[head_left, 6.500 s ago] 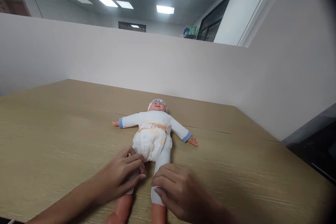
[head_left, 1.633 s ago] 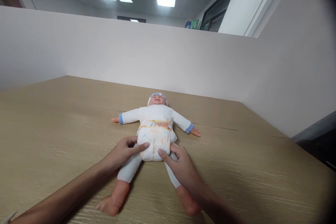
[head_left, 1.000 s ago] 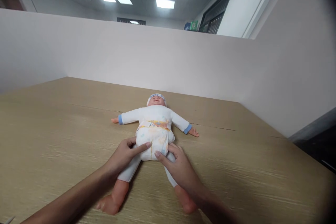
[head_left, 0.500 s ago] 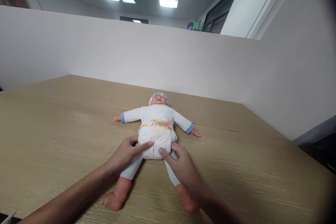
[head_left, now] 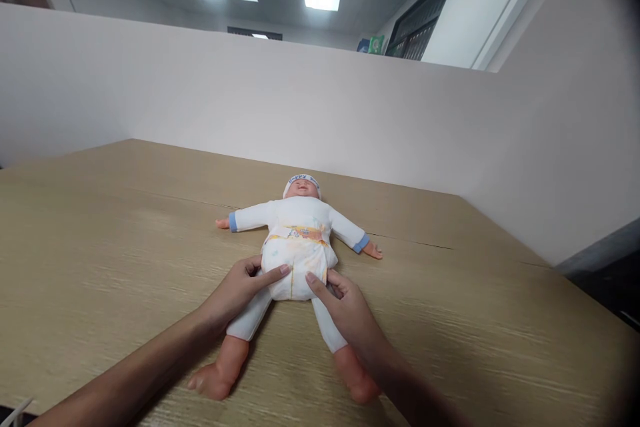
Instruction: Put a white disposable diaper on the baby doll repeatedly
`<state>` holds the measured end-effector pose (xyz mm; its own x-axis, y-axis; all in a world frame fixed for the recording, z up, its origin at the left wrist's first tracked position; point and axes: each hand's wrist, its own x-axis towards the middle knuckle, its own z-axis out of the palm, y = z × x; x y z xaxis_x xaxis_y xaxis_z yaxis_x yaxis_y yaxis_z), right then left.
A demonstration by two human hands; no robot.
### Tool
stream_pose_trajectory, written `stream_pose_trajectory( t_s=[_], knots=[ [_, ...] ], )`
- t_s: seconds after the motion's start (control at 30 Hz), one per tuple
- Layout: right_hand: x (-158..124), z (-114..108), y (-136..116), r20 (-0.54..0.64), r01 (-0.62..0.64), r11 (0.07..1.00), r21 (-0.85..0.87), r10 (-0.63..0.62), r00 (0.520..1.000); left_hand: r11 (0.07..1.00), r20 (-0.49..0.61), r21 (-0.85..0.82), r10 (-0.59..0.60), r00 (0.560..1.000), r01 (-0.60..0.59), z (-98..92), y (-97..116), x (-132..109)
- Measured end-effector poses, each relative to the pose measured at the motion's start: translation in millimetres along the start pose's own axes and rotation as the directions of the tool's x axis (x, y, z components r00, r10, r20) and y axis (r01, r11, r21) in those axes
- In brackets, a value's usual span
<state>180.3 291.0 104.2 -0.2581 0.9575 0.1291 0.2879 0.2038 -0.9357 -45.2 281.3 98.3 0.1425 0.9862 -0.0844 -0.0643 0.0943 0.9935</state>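
Note:
A baby doll (head_left: 253, 215) in a white suit with blue cuffs and a white lettered cap lies on its back, arms and legs spread, feet toward me. Around its hips and belly is a white diaper (head_left: 295, 260) with an orange printed waistband. My left hand (head_left: 247, 283) grips the diaper's left leg edge, thumb on the front and fingers tucked behind. On the opposite leg edge, my right hand (head_left: 345, 300) pinches the diaper in the same way, its thumb pressed on the front. The tucked fingertips of both hands are hidden.
The doll lies on a wide wooden table (head_left: 125, 240) with a thin seam across it. Behind it rises a pale partition wall (head_left: 300, 100). A thin white object (head_left: 19, 408) shows at the bottom left corner.
My right thumb has shifted slightly up and inward on the diaper's front. Both hands keep their hold, and the doll lies in the same pose.

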Motion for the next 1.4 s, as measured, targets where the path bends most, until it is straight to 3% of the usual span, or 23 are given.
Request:
stream_pose_trajectory(
  t_s=[0.37,0.63,0.8,1.1,1.4],
  knots=[
    [1,0,1,0.035,-0.027,0.988,0.150,0.022,0.999,0.999,0.006,0.015,0.036,0.999,-0.036,-1.1,-4,1],
    [1,-1,4,0.046,-0.044,0.995,0.091,0.040,0.998,0.998,-0.030,0.055,0.046,0.999,-0.044,0.6,-5,0],
    [2,1,7,0.082,-0.049,0.959,0.278,0.028,0.996,0.999,-0.010,0.027,0.039,0.999,-0.039,1.0,-2,-1],
    [2,-1,6,0.107,-0.130,0.919,0.372,0.096,0.990,0.991,-0.025,-0.136,-0.008,1.000,0.005,-1.4,-4,-1],
    [-1,-6,-3,0.122,-0.120,0.941,0.315,0.086,0.989,0.996,0.140,-0.060,-0.057,0.988,0.066,-16.1,8,-6]
  ],
)
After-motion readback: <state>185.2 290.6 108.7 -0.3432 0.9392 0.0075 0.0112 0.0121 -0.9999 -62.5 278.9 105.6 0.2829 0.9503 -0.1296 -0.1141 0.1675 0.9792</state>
